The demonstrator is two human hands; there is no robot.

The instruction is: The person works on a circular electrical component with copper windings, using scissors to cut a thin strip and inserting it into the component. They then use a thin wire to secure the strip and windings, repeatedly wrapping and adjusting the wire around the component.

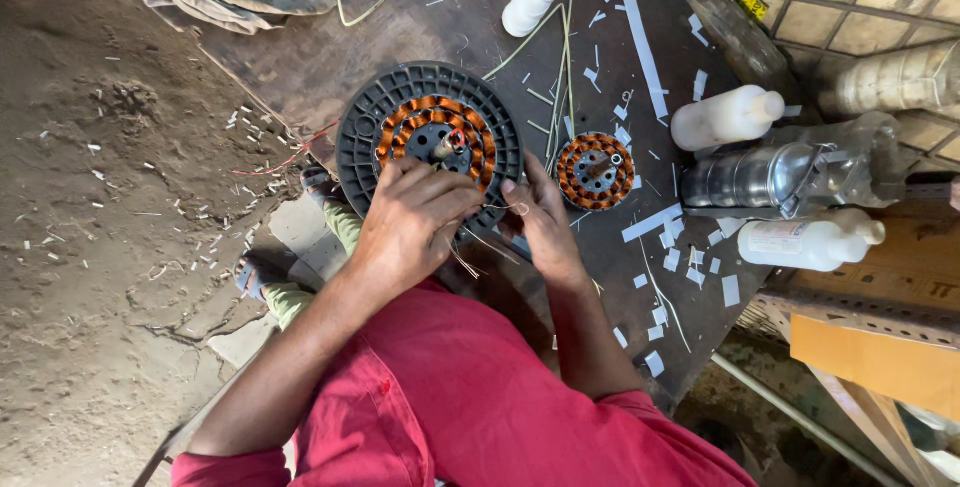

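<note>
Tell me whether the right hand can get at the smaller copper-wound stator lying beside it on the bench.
Probably yes. The right hand rests at the rim of the large wound disc, and the small stator lies just beside it on the bench, with only paper scraps and thin wires between them.

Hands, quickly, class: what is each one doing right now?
Left hand: fingers curled on the stator in the grey disc; grip cannot be told.
Right hand: pinching thin wire.
</note>
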